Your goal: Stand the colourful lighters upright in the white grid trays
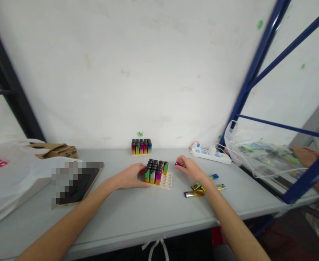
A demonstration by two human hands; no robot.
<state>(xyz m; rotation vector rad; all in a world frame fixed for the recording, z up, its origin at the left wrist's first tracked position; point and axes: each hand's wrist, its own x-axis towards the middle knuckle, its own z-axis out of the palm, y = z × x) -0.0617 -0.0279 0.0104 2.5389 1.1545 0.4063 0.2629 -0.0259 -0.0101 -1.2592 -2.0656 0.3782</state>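
Observation:
A pale tray (pixel 167 181) with round slots stands on the grey table, and several upright multicoloured lighters (pixel 152 175) with black tops fill its left and middle part. My left hand (pixel 133 175) is curved around the tray's left side, thumb and fingers apart, touching the tray or the lighters at its edge. To the right of the tray, my right hand (pixel 188 167) pinches a purple lighter (pixel 178 164), mostly hidden by the fingers. Several loose lighters (pixel 194 194) lie on the table beside and below my right forearm.
A second block of upright lighters (pixel 141 146) stands by the wall. A white power strip (pixel 212 155) lies at the back right, near a blue metal frame (pixel 242 98). On the left are a dark tablet (pixel 77 186) and a white plastic bag (pixel 9 174). Another person's hand (pixel 306 156) shows far right.

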